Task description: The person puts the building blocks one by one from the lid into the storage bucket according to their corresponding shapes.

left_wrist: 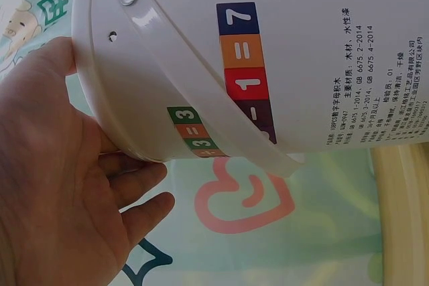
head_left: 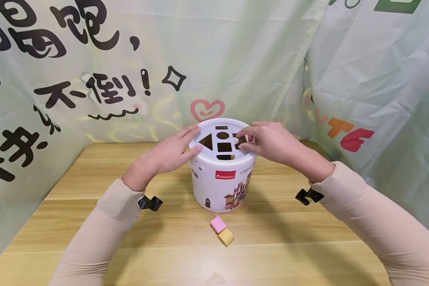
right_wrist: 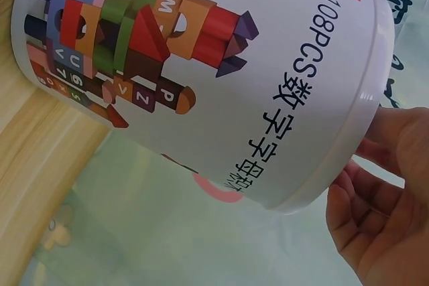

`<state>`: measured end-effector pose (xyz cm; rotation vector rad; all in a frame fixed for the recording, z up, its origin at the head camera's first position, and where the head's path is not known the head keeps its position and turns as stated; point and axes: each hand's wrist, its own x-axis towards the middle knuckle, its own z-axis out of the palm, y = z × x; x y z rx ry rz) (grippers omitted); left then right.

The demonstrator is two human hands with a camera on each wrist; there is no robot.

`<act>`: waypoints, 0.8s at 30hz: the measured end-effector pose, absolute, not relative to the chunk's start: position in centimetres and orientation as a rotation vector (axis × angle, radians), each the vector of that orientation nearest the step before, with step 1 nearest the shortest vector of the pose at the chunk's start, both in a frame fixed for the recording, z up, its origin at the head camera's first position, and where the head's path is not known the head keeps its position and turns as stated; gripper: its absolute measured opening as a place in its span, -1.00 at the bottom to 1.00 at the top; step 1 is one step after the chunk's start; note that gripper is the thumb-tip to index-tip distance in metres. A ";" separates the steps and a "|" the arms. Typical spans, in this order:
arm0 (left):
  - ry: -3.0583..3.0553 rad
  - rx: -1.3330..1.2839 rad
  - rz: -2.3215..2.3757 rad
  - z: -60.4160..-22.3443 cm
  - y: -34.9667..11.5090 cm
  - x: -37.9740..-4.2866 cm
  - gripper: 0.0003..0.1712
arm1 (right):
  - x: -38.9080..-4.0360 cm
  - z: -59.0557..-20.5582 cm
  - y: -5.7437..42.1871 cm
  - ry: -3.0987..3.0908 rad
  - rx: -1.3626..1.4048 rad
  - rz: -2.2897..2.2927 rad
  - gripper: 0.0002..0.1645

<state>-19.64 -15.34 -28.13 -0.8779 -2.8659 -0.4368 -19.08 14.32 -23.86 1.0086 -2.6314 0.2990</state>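
Observation:
A white bucket [head_left: 218,186] of toy blocks stands upright, its white lid [head_left: 214,155] cut with shaped holes. My left hand [head_left: 171,151] rests on the lid's left rim with the thumb extended beside the triangular hole [head_left: 206,142]. In the left wrist view its fingers [left_wrist: 144,209] reach past the rim. My right hand [head_left: 268,141] is over the lid's right side, thumb and index fingertips apart at a notched hole [head_left: 240,141], with no block visible between them. In the right wrist view its other fingers [right_wrist: 358,212] curl loosely beside the rim.
A pink block [head_left: 218,225] and a yellow block with a curved side [head_left: 226,237] lie together on the wooden table [head_left: 164,254] in front of the bucket. Its white handle [left_wrist: 201,75] hangs along the side. Printed cloth [head_left: 236,59] surrounds the table's back and sides.

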 end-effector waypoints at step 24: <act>-2.876 -0.882 -0.441 -27.9 -15.4 -19.7 -0.14 | -15.2 -24.7 16.4 -2.387 1.172 0.370 -0.64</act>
